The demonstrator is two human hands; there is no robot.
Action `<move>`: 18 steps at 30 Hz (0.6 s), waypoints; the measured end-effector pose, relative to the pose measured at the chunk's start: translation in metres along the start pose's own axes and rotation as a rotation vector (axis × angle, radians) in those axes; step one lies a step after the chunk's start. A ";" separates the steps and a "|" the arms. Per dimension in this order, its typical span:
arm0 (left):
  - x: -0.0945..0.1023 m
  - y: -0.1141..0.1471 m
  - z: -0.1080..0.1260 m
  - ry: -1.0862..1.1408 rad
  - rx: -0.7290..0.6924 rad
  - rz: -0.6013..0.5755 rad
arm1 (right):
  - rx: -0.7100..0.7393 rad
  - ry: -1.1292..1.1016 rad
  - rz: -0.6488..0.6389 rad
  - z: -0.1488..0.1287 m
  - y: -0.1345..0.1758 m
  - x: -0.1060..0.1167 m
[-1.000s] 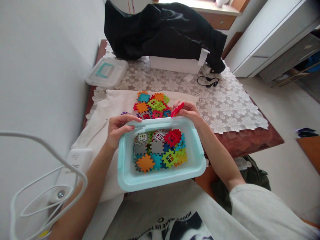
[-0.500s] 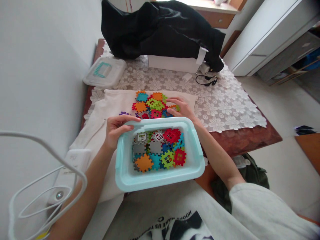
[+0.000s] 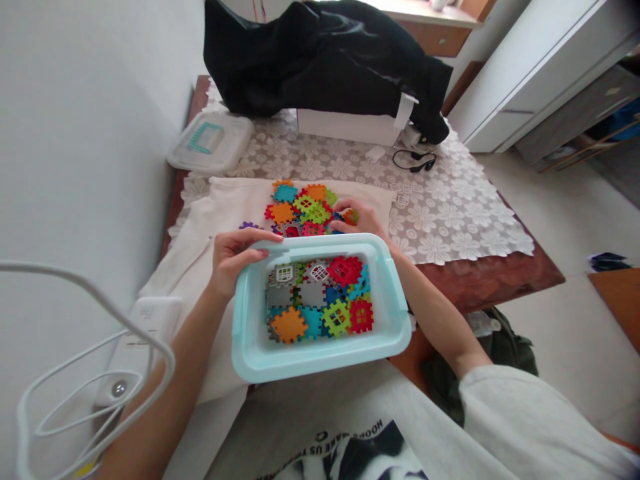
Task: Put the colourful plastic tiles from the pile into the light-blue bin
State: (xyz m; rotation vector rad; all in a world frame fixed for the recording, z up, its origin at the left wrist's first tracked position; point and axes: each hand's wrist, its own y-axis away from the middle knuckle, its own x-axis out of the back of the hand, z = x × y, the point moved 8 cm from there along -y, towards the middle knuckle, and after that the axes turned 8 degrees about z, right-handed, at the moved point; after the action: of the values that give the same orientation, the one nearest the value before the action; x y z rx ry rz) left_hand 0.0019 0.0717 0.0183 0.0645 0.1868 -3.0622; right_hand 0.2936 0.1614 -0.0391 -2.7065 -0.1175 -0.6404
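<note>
If you start far to the left of the tub (image 3: pixel 320 370), you see a white cord (image 3: pixel 75 275) hanging in loops, and next to it a white plug strip (image 3: pixel 157 312). A clear lid (image 3: pixel 227 153) lies flat on the desk (image 3: pixel 500 287), behind the tub and to its left. The left hand (image 3: pixel 231 260) is at the tub's back left corner, with thumb and fingers pinching the rim. Inside the tub, flat pieces (image 3: pixel 313 295) with bumpy edges lie on its floor: gray, orange, blue, green and red.

Just behind the tub, more bumpy pieces make a pile (image 3: pixel 285 213) on a pale cloth (image 3: pixel 240 197). The right hand (image 3: pixel 367 217) is at the pile's right side, past the tub's back rim. Its fingers are bent, with a gap by the thumb, and I can't tell if it has a piece yet. Behind the tub and to its right sits a black headset (image 3: pixel 415 162).

I think the step now is getting a piece from the pile while the tub is held steady. The next move seems to need a small, firm pinch on one piece, without bumping the tub.
</note>
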 end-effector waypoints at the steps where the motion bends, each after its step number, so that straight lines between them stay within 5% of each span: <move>1: 0.000 0.000 -0.001 0.004 0.002 -0.002 | -0.048 -0.107 0.023 0.001 -0.001 0.003; 7: -0.001 0.000 0.000 0.021 0.004 -0.008 | -0.086 -0.618 -0.026 -0.033 0.003 0.020; 13: 0.000 -0.001 0.000 0.006 -0.008 -0.002 | 0.134 -0.623 -0.365 -0.081 0.024 0.014; 16: 0.001 0.000 -0.001 0.008 -0.001 0.011 | 0.095 -0.599 -0.173 -0.069 0.015 0.020; 18: 0.001 0.000 -0.001 0.010 0.008 0.014 | 0.045 -0.395 -0.021 -0.052 0.009 0.023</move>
State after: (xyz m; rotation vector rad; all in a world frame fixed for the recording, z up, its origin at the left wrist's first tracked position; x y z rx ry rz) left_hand 0.0012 0.0715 0.0174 0.0820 0.1735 -3.0496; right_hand 0.2938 0.1346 0.0118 -2.7551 -0.2552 -0.0985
